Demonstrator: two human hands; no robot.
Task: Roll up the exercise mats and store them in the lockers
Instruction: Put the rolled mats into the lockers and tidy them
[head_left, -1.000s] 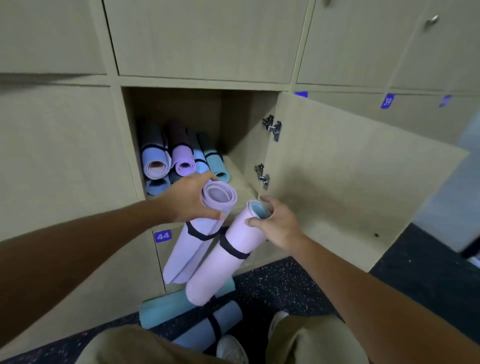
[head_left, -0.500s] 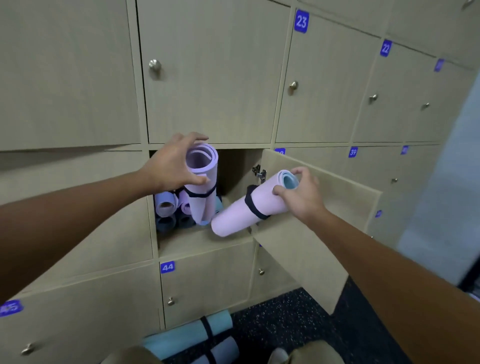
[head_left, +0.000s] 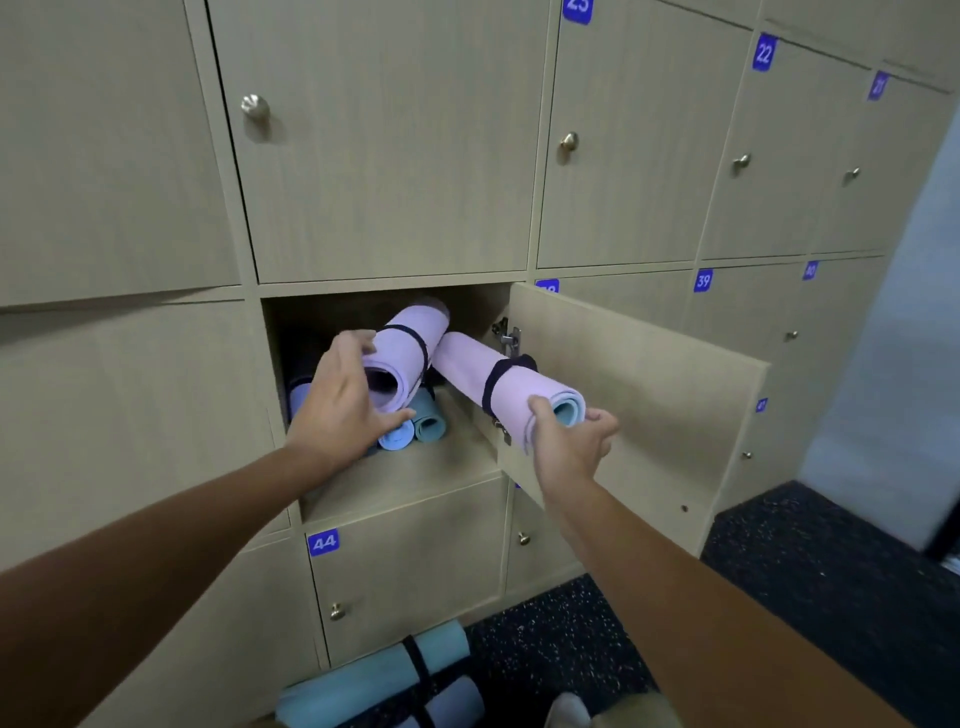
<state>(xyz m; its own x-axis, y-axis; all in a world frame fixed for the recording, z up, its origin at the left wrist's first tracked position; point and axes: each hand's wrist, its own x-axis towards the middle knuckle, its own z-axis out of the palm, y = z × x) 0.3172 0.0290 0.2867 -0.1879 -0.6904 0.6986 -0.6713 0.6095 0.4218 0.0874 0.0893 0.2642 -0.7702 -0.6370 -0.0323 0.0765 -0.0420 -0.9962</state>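
Note:
Two rolled lilac mats with dark straps point into the open locker (head_left: 395, 483). My left hand (head_left: 343, 405) cups the near end of the left lilac mat (head_left: 402, 345), which lies on top of the rolls stored inside. My right hand (head_left: 566, 444) grips the near end of the right lilac mat (head_left: 511, 382), which has a blue inner layer and sticks out past the locker's front edge. Blue and teal rolled mats (head_left: 415, 428) lie on the locker floor beneath.
The locker's door (head_left: 649, 415) stands open to the right, close to my right hand. Shut lockers surround it, number 44 below. On the dark speckled floor (head_left: 571, 634) a teal rolled mat (head_left: 363, 680) and a grey-blue one (head_left: 452, 699) lie against the lockers.
Both mats have tipped from hanging downward to pointing far-end-first into the locker. The left mat now lies on the stored rolls, and my hands have moved to the mats' near ends.

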